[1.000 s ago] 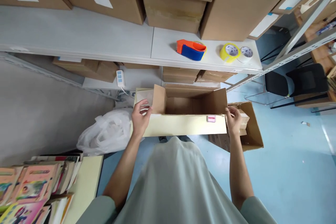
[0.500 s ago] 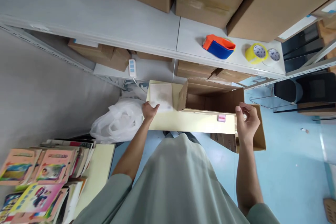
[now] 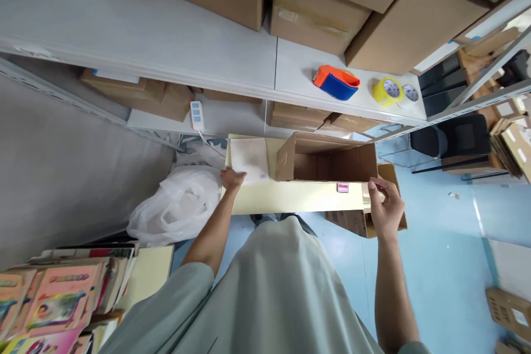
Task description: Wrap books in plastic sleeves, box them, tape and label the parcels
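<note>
On the narrow cream tabletop (image 3: 298, 199) stands an open-topped cardboard box (image 3: 286, 161), its inside dark and bare. My right hand (image 3: 386, 207) pinches the near right corner of this box between thumb and fingers. To the box's left lies a flat white packet (image 3: 249, 157). At the packet's lower left corner is my left hand (image 3: 232, 178), closed, with its thumb across the packet's edge and its other fingers partly hidden. A small pink-and-white item (image 3: 343, 187) rests in front of the box.
A grey shelf (image 3: 232, 74) ahead bears large cartons (image 3: 315, 16), an orange-and-blue tape dispenser (image 3: 337, 82) and a yellow tape roll (image 3: 386, 92). White plastic bags (image 3: 176, 204) bulge at the left, above stacked books (image 3: 62, 293). Another open carton (image 3: 352, 222) stands lower right.
The view has shifted slightly. My right hand has come down to the box's near right corner and pinches it. My left hand stays at the packet's lower left corner.
</note>
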{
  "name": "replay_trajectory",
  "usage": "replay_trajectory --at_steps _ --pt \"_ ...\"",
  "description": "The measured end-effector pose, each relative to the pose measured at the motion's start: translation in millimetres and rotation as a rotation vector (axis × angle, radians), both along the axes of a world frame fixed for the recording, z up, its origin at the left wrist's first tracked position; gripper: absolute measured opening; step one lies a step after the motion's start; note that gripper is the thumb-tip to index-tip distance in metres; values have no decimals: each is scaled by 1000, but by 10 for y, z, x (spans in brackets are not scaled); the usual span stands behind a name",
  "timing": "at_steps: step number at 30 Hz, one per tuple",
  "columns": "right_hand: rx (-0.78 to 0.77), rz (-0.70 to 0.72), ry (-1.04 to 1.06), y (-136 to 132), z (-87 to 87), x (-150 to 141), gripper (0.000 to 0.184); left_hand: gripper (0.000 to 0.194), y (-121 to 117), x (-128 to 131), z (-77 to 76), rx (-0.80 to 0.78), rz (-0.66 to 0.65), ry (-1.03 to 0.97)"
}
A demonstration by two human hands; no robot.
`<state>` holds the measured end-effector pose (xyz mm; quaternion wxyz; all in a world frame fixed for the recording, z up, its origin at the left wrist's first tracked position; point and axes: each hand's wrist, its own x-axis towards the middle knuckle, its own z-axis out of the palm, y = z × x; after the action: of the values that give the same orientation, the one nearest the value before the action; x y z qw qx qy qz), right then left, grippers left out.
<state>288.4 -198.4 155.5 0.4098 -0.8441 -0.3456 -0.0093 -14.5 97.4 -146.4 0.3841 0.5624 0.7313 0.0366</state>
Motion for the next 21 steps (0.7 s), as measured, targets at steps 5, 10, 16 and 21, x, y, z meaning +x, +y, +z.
replay_trajectory --at_steps 5,10,16,21 --pt "21 76 8 115 -39 102 40 36 37 52 319 55 -26 -72" --pt "69 165 61 299 -9 305 45 23 96 128 850 200 -80 -139" --pt "134 270 88 510 126 618 40 26 51 -124 2003 545 -294 -230" --pt "229 399 17 773 452 841 36 32 -142 -106 3300 870 -466 -75"
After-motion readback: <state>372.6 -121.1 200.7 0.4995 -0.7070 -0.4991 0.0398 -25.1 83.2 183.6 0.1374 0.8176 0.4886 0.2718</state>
